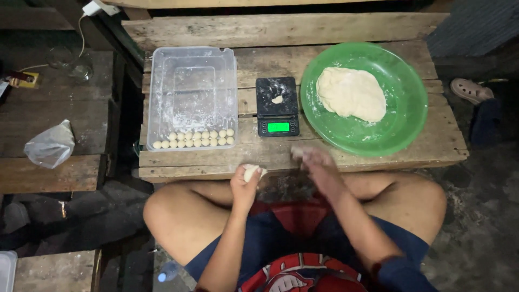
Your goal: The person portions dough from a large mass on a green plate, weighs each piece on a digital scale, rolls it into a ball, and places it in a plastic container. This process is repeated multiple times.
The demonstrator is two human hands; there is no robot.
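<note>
My left hand point(246, 181) grips a pale lump of dough point(252, 172) at the near edge of the low wooden table point(346, 30). My right hand point(316, 165) is blurred and pinches a small dough piece point(297, 152) at its fingertips. A black scale point(277, 106) with a lit green display carries a small scrap of dough point(277, 99). Right of it a green bowl point(403, 127) holds a large dough mass point(351, 93). On the left a clear plastic tray point(193, 81) holds two rows of small dough balls point(193, 138) along its near side.
A crumpled plastic bag point(50, 145) lies on a wooden bench at left, with a glass point(80, 70) and a small box point(23, 80) behind it. A sandal point(471, 90) lies on the floor at right. My bare knees flank the table's near edge.
</note>
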